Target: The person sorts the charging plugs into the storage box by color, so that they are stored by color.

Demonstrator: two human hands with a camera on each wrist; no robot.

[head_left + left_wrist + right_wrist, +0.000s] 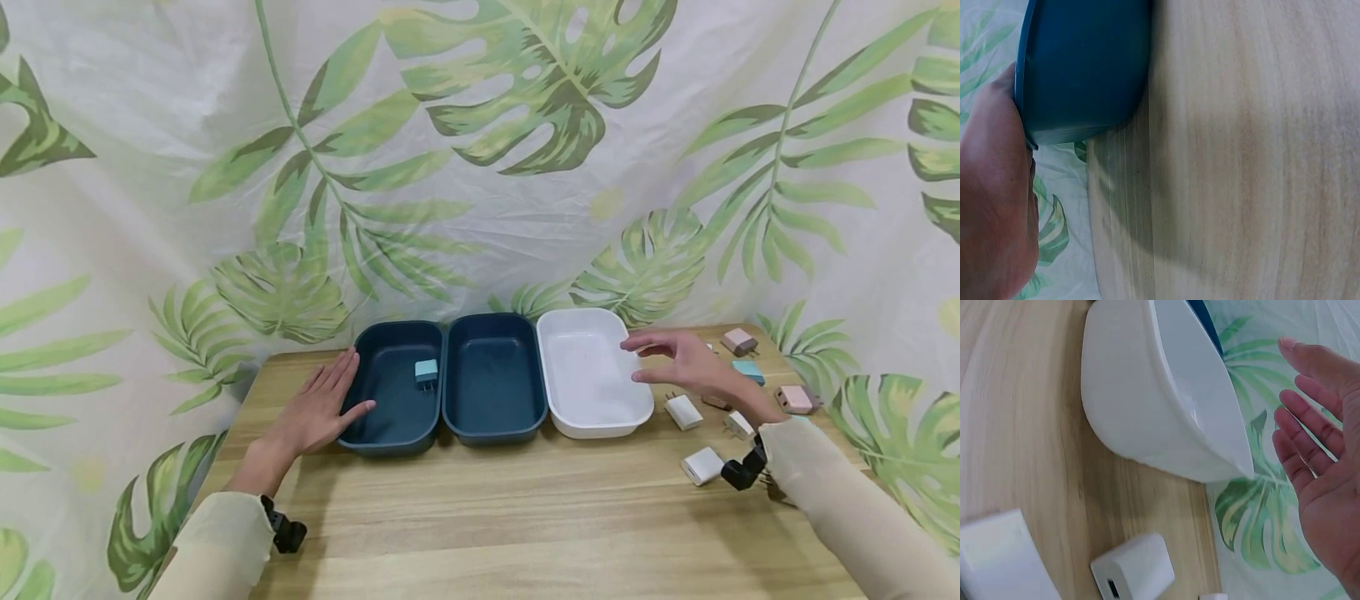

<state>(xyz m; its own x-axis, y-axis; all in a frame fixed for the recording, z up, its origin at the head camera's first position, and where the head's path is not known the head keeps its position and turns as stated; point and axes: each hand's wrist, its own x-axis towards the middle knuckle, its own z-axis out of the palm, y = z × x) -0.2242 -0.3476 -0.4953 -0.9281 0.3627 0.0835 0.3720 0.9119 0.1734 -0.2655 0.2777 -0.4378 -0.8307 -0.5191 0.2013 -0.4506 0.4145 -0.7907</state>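
Chargers (pixel 682 412) lie right of the white tray (pixel 596 367), a turquoise charger (pixel 426 372) in the dark-blue tray (pixel 390 421) farthest left of it. Your left hand (pixel 318 408), straight-fingered, touches that tray; your empty right hand (pixel 690 362) spreads loosely beside the white tray. A square, light pinch seems best.

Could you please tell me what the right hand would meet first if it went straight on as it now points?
Most likely the white tray, which lies ahead of the right hand in the head view. Depth is unclear, though, and if high enough, the hand could pass over it.
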